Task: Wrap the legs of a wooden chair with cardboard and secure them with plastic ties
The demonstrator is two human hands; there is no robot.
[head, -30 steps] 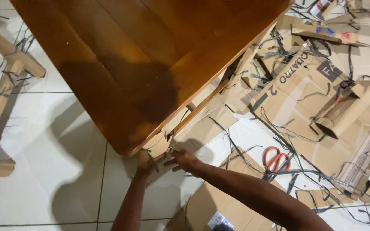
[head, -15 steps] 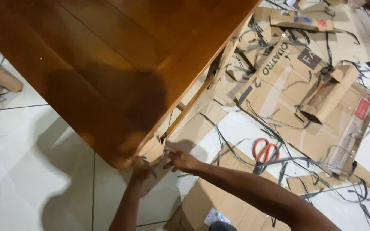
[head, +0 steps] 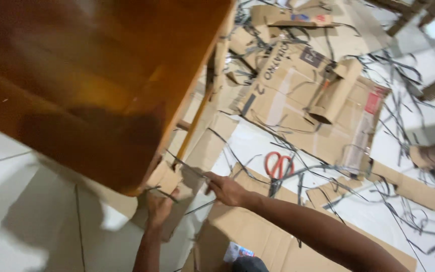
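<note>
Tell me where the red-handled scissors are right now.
The red-handled scissors lie on the white tiled floor right of centre in the head view, among black strapping strips, just beyond the right hand and below the big flattened cardboard box.

Two bare forearms enter from the lower edge — no sleeves, watch, bracelet or gloves. Left hand [head: 158, 207] and right hand [head: 226, 190]: uncovered, fingers [head: 212, 176] without rings; the motion blur hides finer detail.

Motion blur throughout; wooden tabletop [head: 76, 75] smeared, dark head shadow near its corner. Bright overhead light, white floor tiles [head: 21, 221] glaring.
</note>
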